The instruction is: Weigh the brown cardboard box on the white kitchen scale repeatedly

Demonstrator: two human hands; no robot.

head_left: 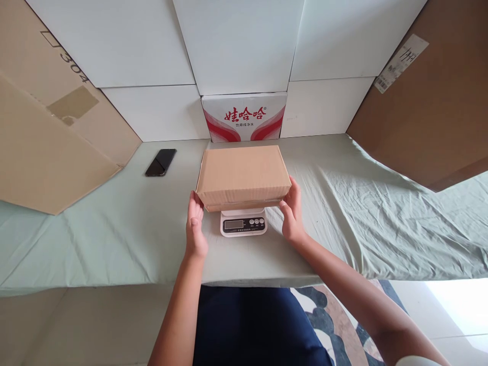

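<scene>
A closed brown cardboard box (244, 170) is on or just above a white digital kitchen scale (244, 231); whether the two touch is hidden. My left hand (195, 223) presses its fingers against the box's left side, near the front corner. At the right front corner my right hand (293, 211) grips the box, thumb in front and fingers along the side. Below the box's front edge, the scale's dark display and its buttons face me. The weighing platform is mostly covered by the box.
A black phone (160, 162) lies on the green cloth (114, 239) to the left. Behind the box stands a white and red carton (244, 118) against white panels (236, 46). Large cardboard sheets rise at left (57, 137) and right (427, 117).
</scene>
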